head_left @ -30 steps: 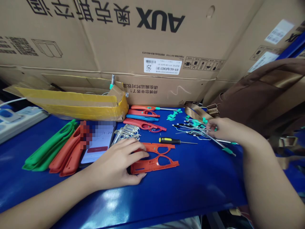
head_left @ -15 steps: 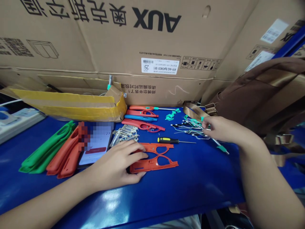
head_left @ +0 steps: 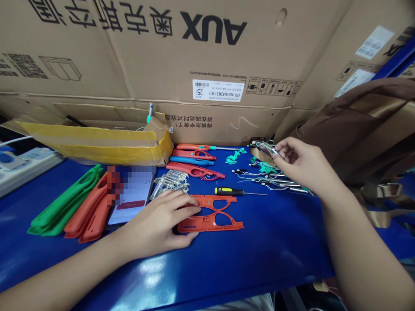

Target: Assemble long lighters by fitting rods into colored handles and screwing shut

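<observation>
The nearer orange-red plastic half-shell, a hollow lighter-shaped handle with an oval finger loop (head_left: pixel 201 223), lies on the glossy blue surface (head_left: pixel 253 255), its inner side up. Its long axis runs almost straight left to right, with the loop at the right end. The left hand (head_left: pixel 164 219) rests over its left end, loosely spread, the thumb apart from the curved fingers; how firmly it presses cannot be told, since the palm side is hidden.

Just beyond, and nearly parallel, lies the farther orange-red plastic half-shell (head_left: pixel 203 201), its loop also to the right. The left hand's fingertips reach its left part, so this hand is by far the nearer to both shells.

Beyond them and a little to the right, the black-and-yellow screwdriver with a thin metal shaft (head_left: pixel 229 191) points right, apart from both hands. Farther right is a loose pile of slim silvery rods with pale wires and black parts (head_left: pixel 285 183).

Above that pile the right hand (head_left: pixel 293 155) pinches one slim silvery rod with thin wires (head_left: pixel 274 152) between thumb and fingers. The rod slants, its wired end leading left and away from the person. From this hand the shells lie to the left and nearer the person, well apart, so the rod's axis is set at an angle to theirs.
</observation>
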Motion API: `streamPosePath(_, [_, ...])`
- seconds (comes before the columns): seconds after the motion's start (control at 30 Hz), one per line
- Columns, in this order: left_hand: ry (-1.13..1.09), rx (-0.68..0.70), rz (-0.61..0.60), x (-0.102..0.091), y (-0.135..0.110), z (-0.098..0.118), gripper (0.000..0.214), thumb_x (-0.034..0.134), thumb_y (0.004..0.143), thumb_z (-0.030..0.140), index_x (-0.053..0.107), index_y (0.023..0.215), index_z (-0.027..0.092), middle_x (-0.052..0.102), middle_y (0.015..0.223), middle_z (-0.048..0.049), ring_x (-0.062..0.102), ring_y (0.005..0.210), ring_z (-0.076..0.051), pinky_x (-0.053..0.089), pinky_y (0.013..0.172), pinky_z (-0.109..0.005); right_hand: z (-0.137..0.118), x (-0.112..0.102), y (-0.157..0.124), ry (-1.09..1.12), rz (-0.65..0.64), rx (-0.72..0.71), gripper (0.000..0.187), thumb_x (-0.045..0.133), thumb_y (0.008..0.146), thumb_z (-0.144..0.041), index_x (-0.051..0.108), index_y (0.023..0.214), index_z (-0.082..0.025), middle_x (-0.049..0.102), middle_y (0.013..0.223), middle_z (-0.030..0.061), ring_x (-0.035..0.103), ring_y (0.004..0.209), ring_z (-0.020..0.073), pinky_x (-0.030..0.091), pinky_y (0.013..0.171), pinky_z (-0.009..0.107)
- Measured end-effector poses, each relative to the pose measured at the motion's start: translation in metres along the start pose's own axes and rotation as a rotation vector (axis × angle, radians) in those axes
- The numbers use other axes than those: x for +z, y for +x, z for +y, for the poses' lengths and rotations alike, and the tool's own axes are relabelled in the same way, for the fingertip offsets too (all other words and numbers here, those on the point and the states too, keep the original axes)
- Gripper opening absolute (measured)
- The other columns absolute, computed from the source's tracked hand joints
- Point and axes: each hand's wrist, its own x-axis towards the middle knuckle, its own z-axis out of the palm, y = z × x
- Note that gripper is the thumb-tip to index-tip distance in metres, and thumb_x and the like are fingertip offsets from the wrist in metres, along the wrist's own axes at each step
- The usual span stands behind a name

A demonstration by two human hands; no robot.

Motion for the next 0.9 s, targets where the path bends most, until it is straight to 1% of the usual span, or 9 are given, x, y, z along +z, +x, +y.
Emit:
streamPosePath(0.07, [0.008,0.005,0.006,0.000,0.000,0.000,0.036,0.071,0.089,0.032,0.070,0.123,0.022,0.070,0.119,-0.0050,0.064,0.105,-0.025,0.047,0.094,-0.040,-0.003,0.000,0.000,0.022,0.035,0.006,0.030,0.067,0.081,-0.051,0.061,0.083,-0.022,0.060,0.067,0.0009,0.054,0.058,0.0157,0.043,0.056,0.030])
streamPosePath(0.13, [0.012,0.008,0.011,0.001,0.000,-0.001,0.035,0.070,0.089,0.032,0.070,0.123,0.022,0.070,0.119,-0.0051,0.064,0.104,-0.025,0.047,0.093,-0.040,-0.002,0.000,-0.001,0.019,0.042,0.008,0.026,0.068,0.080,-0.048,0.061,0.083,-0.023,0.059,0.067,0.0005,0.053,0.058,0.0157,0.043,0.056,0.030])
streamPosePath(0.27, [0.006,0.001,0.013,0.002,-0.001,-0.001,0.034,0.070,0.090,0.033,0.071,0.122,0.023,0.070,0.118,-0.0050,0.064,0.104,-0.024,0.048,0.094,-0.040,0.004,-0.001,-0.002,-0.040,-0.067,-0.003,0.016,0.066,0.078,-0.038,0.063,0.083,-0.023,0.063,0.068,0.0005,0.056,0.058,0.0160,0.044,0.056,0.029])
streamPosePath(0.37, [0.004,0.001,0.012,0.002,-0.001,-0.001,0.034,0.070,0.090,0.033,0.071,0.123,0.023,0.071,0.118,-0.0050,0.064,0.104,-0.024,0.047,0.094,-0.040,0.004,-0.001,-0.002,-0.046,-0.098,-0.015,0.017,0.063,0.082,-0.038,0.066,0.086,-0.022,0.065,0.068,0.0017,0.056,0.057,0.0161,0.044,0.056,0.029])
streamPosePath(0.43, [0.003,0.000,0.012,0.001,-0.002,-0.001,0.034,0.070,0.091,0.033,0.071,0.123,0.023,0.071,0.118,-0.0052,0.064,0.104,-0.024,0.047,0.094,-0.040,0.003,-0.001,-0.002,-0.026,-0.089,-0.026,0.018,0.062,0.083,-0.038,0.067,0.086,-0.021,0.064,0.065,0.0017,0.055,0.055,0.0158,0.044,0.055,0.029])
streamPosePath(0.53, [-0.001,-0.002,0.012,0.001,-0.002,-0.001,0.034,0.070,0.090,0.033,0.071,0.122,0.023,0.071,0.119,-0.0051,0.064,0.105,-0.024,0.047,0.095,-0.040,0.001,-0.001,-0.002,-0.003,-0.029,-0.008,0.020,0.061,0.085,-0.038,0.069,0.088,-0.020,0.066,0.066,0.0028,0.055,0.054,0.0158,0.043,0.054,0.029])
streamPosePath(0.67, [-0.001,0.001,0.016,0.001,-0.001,-0.001,0.033,0.071,0.090,0.033,0.072,0.121,0.023,0.071,0.118,-0.0052,0.064,0.104,-0.024,0.048,0.095,-0.039,0.001,-0.001,-0.002,-0.021,-0.081,0.005,0.021,0.061,0.085,-0.039,0.070,0.087,-0.020,0.068,0.065,0.0032,0.057,0.054,0.0167,0.043,0.054,0.029])
streamPosePath(0.77, [0.007,0.003,0.022,0.001,0.000,-0.001,0.033,0.071,0.090,0.033,0.072,0.121,0.023,0.071,0.117,-0.0054,0.065,0.104,-0.024,0.048,0.095,-0.039,-0.001,0.001,-0.001,-0.025,-0.038,0.023,0.020,0.061,0.084,-0.038,0.070,0.084,-0.019,0.067,0.063,0.0032,0.058,0.054,0.0174,0.044,0.055,0.030])
streamPosePath(0.9, [0.017,0.003,0.019,0.001,0.001,-0.002,0.033,0.072,0.089,0.033,0.072,0.120,0.023,0.071,0.118,-0.0055,0.065,0.105,-0.025,0.049,0.095,-0.040,-0.005,0.003,-0.001,0.011,-0.047,0.048,0.018,0.063,0.081,-0.037,0.069,0.081,-0.020,0.067,0.062,0.0036,0.057,0.052,0.0171,0.044,0.053,0.030])
